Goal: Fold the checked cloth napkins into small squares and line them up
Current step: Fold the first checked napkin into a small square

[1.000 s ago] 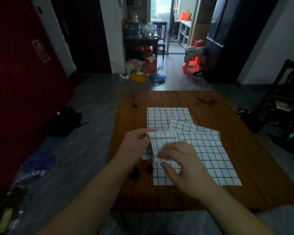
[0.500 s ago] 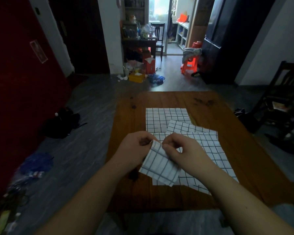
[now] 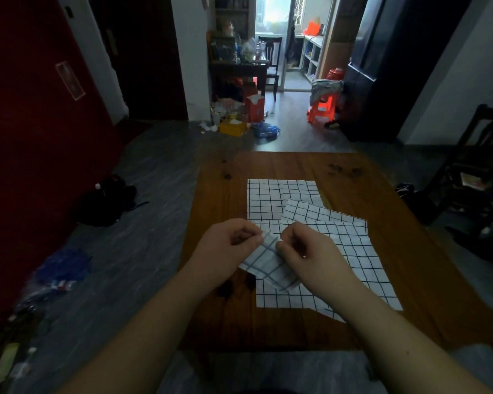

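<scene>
A small folded checked napkin (image 3: 268, 265) hangs above the near part of the wooden table (image 3: 410, 251). My left hand (image 3: 225, 248) pinches its upper left corner and my right hand (image 3: 310, 254) pinches its upper right edge, so the fold droops between them. Under my hands lies a large unfolded checked napkin (image 3: 362, 260), spread flat. Another napkin (image 3: 319, 211) lies skewed on top of its far edge, and a third (image 3: 273, 197) lies flat beyond it toward the table's middle. White cloth with thin dark grid lines on all of them.
Bare wood runs along the table's left strip (image 3: 219, 194) and far end. A dark chair (image 3: 473, 177) stands at the right. On the floor to the left sit a black bag (image 3: 106, 203) and blue clutter (image 3: 60, 268). Boxes and an orange stool (image 3: 322, 106) stand farther back.
The folded napkin was lifted off the table and turned to hang from its top edge. Both hands have drawn closer together on that edge and it looks narrower now.
</scene>
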The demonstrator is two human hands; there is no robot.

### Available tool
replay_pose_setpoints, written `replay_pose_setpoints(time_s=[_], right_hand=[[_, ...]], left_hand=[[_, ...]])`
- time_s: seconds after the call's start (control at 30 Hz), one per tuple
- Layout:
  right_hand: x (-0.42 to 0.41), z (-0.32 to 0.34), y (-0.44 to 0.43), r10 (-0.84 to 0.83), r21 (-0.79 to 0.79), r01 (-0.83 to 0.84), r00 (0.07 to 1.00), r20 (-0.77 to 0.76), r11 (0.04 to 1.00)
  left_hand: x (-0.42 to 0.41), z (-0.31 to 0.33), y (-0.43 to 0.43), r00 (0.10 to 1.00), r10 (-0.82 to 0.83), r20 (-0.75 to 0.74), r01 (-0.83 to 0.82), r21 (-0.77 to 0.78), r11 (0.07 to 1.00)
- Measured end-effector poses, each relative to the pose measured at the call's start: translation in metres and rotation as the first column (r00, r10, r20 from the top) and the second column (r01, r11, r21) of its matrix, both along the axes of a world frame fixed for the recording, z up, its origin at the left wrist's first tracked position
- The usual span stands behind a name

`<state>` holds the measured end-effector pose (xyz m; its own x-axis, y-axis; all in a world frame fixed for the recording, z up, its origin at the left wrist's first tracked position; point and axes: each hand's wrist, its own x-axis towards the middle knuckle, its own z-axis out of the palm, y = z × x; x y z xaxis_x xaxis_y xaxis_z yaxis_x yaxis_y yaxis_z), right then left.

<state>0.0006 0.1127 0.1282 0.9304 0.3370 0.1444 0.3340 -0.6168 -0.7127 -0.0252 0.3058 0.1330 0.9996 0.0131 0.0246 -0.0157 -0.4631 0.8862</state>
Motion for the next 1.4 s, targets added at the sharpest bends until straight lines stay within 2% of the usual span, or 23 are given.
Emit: replay_pose_setpoints(time_s=[0.2, 0.37, 0.47, 0.6, 0.7, 0.83, 1.03, 1.2, 1.4], right_hand=[[-0.004, 0.004, 0.002, 0.049, 0.082, -0.05, 0.999, 0.014, 0.995], [-0.002, 0.001, 0.004, -0.034, 0.15, 0.025, 0.998, 0.053, 0.988], [-0.002, 0.0, 0.002, -0.097, 0.256, 0.09, 0.995, 0.014, 0.962], [-0.004, -0.001, 0.001, -0.139, 0.316, 0.14, 0.99, -0.025, 0.938], [-0.007, -0.003, 0.003, -0.127, 0.355, 0.147, 0.989, -0.08, 0.923], [-0.007, -0.008, 0.005, -0.105, 0.321, 0.134, 0.989, -0.105, 0.938], [-0.006, -0.007, 0.003, -0.069, 0.272, 0.1, 0.99, -0.12, 0.957], [-0.006, -0.006, 0.006, -0.039, 0.199, 0.056, 0.995, -0.09, 0.978], [-0.002, -0.008, 0.002, -0.008, 0.173, 0.03, 0.992, -0.126, 0.984]], left_hand=[[0.001, -0.002, -0.007, 1.0, -0.003, 0.013, 0.002, 0.028, 1.0], [-0.003, 0.001, -0.012, 1.0, -0.017, 0.021, 0.018, -0.007, 1.0], [-0.007, -0.004, -0.012, 1.0, 0.016, 0.026, -0.015, -0.016, 1.0], [-0.012, -0.011, -0.016, 0.991, 0.062, 0.119, -0.071, 0.073, 0.995], [-0.01, -0.015, -0.019, 0.975, 0.127, 0.184, -0.13, 0.0, 0.992], [-0.007, -0.016, -0.019, 0.973, 0.169, 0.158, -0.151, -0.123, 0.981], [0.0, -0.007, -0.012, 0.996, 0.061, 0.058, -0.06, -0.015, 0.998], [0.004, 0.012, -0.017, 0.994, -0.05, 0.102, 0.041, 0.085, 0.996], [0.006, 0.008, -0.019, 0.996, -0.016, 0.087, 0.009, 0.082, 0.997]])
